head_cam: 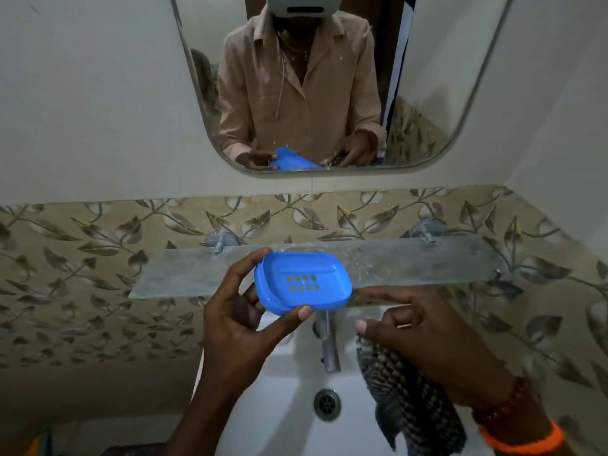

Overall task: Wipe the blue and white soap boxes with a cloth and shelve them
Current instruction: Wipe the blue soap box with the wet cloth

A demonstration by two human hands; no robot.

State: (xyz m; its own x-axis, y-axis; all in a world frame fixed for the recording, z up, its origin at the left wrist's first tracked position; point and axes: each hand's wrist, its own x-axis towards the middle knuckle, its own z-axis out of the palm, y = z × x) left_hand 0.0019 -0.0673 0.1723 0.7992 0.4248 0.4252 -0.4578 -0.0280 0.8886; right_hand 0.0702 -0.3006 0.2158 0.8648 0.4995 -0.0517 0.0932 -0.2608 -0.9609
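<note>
Blue soap box [302, 283]: oval plastic dish, open side up, two rows of small square drain holes in its floor. Long axis runs left to right, roughly parallel to the front edge of the shelf. Held in the air over the near edge of the glass shelf [411, 261], overlapping it in this view; whether it touches the glass cannot be told.

Left hand [243, 324]: grips the box at its left end, fingers curled over the far rim and thumb pressed on the near rim. The box lies to the right of and slightly beyond this grip.

Right hand [424, 334]: near the box's right end but apart from it, fingers partly extended toward the shelf edge, holding the cloth.

Cloth [401, 403]: dark checked fabric, hanging from under the right palm down over the basin.

Glass shelf: frosted, smeared, carried on two metal wall brackets. No white soap box is in view.

Judgement: the left hand is the carrying hand; shelving calls for a short push away and a level set-down.

Surroundings: tap [327, 343], white basin [279, 390] with drain, leaf-patterned tiles [82, 251], mirror [329, 80] above.
</note>
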